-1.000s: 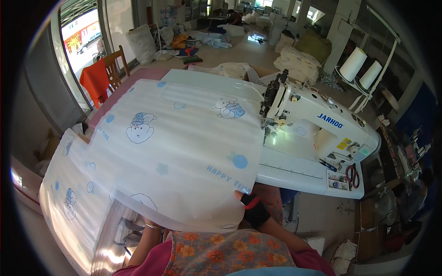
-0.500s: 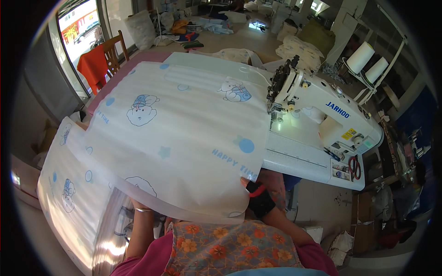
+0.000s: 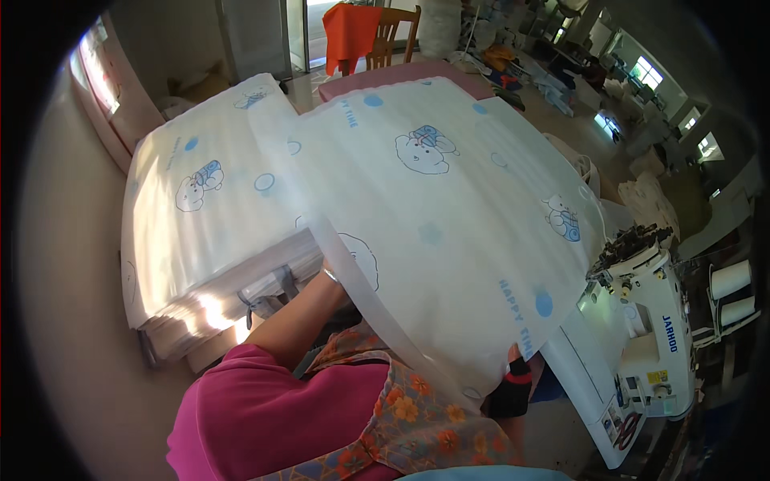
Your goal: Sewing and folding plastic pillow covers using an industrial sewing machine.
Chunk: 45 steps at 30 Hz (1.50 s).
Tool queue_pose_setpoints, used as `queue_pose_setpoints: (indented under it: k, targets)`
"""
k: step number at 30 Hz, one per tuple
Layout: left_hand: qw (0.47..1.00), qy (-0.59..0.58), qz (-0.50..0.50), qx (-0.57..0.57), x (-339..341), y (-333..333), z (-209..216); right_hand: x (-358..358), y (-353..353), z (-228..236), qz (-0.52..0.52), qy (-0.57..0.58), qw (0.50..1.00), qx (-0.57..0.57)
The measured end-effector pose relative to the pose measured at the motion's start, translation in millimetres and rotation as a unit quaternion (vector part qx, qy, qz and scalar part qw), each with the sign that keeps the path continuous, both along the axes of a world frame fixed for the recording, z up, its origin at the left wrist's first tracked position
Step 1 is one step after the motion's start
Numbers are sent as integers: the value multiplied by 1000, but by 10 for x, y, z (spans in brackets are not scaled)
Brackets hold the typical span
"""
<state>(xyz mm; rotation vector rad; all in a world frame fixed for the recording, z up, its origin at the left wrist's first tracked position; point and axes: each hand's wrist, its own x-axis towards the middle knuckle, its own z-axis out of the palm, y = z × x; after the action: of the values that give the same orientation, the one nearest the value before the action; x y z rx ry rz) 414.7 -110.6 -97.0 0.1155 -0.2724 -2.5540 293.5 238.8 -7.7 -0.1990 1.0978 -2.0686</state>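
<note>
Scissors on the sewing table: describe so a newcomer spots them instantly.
At the right edge of the large cartoon-printed sheet stands a white sewing machine. Follow its white tabletop down to the near corner, beside a small compartment tray. The scissors there stand out by their red handles against the white top.

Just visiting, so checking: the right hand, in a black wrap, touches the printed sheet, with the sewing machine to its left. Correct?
Not left: the head view shows the sewing machine right of the printed sheet; the right hand, in a black wrap, touches it.
</note>
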Motion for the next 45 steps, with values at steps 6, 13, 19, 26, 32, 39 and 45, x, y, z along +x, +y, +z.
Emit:
queue_pose_setpoints:
  k: [6,13,19,26,32,39,45]
  targets:
    - [998,-4,17,-54,-57,-285,68,-51,-36,-72,1,7,1000,7]
    - [980,-127,118,-98,202,-321,515,-23,-140,-20,11,21,1000,10]
    - [985,-80,144,-42,152,-464,666,33,-214,-9,17,32,999,19]
    - [980,17,116,-161,132,-797,697,124,-146,-58,-7,46,997,65]
    - [962,-144,228,-33,163,-776,531,66,-47,-107,-30,63,993,94]
    - [922,-265,173,-223,242,-856,365,-161,137,-528,-48,143,967,205]
    - [858,-313,331,-239,205,-604,911,-169,173,-648,-68,91,983,144]
